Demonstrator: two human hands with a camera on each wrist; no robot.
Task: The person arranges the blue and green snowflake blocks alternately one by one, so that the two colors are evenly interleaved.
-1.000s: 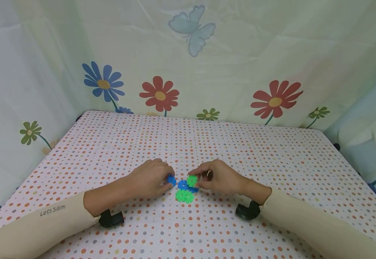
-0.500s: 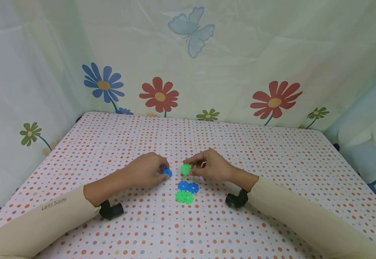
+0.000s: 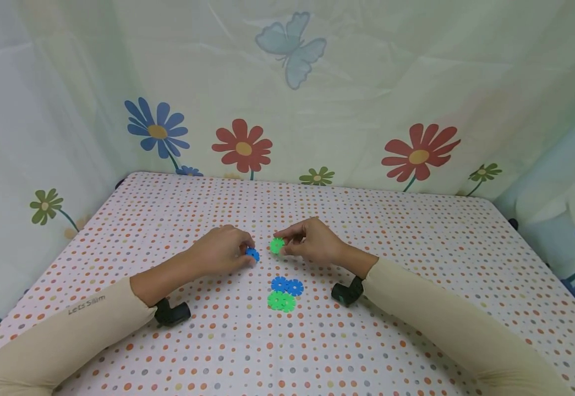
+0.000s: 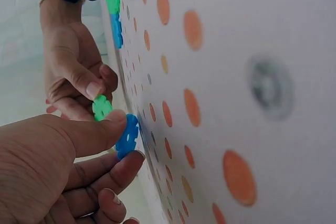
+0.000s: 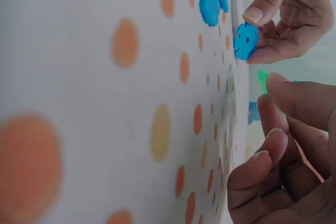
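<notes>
Between thumb and fingers, my left hand (image 3: 222, 250) pinches a blue notched plastic disc (image 3: 252, 254), whose slotted edge shows in the left wrist view. Just to its right, my right hand (image 3: 314, 242) pinches a green notched disc (image 3: 277, 245) by its side; in the right wrist view the thumb hides most of it. A small gap separates the two held discs. Nearer the person, a pair of blue discs (image 3: 294, 287) lies on the tablecloth, side by side. Directly in front of them lies a pair of green discs (image 3: 275, 300), overlapping or joined; I cannot tell which.
The table is covered by a white cloth (image 3: 287, 346) with coloured dots. Behind it hangs a pale curtain (image 3: 356, 110) printed with flowers and a butterfly. Black wrist cameras (image 3: 348, 291) sit under both wrists.
Both hands have moved away from the person, carrying their discs. The right hand has also shifted left, uncovering the blue pair, which stays in place with the green pair.
</notes>
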